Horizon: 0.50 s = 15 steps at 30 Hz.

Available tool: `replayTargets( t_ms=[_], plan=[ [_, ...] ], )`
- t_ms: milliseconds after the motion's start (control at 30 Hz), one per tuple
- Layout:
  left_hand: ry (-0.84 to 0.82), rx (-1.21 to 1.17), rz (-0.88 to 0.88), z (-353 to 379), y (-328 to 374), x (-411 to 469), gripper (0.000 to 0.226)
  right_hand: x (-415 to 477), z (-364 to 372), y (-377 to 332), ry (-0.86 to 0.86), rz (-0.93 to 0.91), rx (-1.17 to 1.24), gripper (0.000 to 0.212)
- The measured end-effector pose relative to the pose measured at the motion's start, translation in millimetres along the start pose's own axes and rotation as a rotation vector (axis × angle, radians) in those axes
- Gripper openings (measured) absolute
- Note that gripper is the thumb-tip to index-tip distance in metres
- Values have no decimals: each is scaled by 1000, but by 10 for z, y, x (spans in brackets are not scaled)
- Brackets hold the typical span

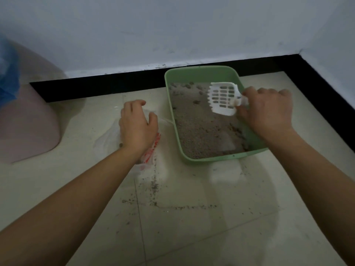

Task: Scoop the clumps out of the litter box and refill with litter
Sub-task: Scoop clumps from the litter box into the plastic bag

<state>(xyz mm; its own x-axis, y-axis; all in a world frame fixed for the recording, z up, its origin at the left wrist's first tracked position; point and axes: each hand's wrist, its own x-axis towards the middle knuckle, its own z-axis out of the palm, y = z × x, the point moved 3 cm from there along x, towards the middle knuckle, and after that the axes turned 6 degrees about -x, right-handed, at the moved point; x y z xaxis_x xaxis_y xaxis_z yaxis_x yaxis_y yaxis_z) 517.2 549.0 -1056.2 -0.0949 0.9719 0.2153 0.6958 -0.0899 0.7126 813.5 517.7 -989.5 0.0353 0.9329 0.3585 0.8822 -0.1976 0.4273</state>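
Note:
A green litter box [199, 71] stands on the tiled floor against the wall, holding grey litter [199, 129] with several dark clumps [187, 85] near its far end. My right hand [269, 110] grips the handle of a white slotted scoop [222, 97], held above the litter at the box's far right. The scoop looks empty. My left hand [137, 125] rests with curled fingers on a clear plastic bag with red print [151, 150], lying on the floor left of the box. A small clump shows in the bag by my wrist.
A pink rounded bin [28, 121] with a blue bag [8, 73] stands at the far left. A black skirting [96, 85] runs along the wall and round the right corner. Scattered litter grains [153, 189] lie on the tiles in front of the box.

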Motion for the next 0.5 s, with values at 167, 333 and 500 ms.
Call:
replayTargets(
  t_ms=[167, 333, 500],
  plan=[
    [-279, 8, -90, 539, 320, -194, 62, -120, 307, 337, -346, -70, -322, 7],
    [-389, 67, -105, 892, 422, -315, 53, -184, 452, 316, -411, -207, -404, 10],
    [-318, 97, -7, 987, 310, -454, 53, -143, 405, 271, -375, -333, -334, 5]
  ],
)
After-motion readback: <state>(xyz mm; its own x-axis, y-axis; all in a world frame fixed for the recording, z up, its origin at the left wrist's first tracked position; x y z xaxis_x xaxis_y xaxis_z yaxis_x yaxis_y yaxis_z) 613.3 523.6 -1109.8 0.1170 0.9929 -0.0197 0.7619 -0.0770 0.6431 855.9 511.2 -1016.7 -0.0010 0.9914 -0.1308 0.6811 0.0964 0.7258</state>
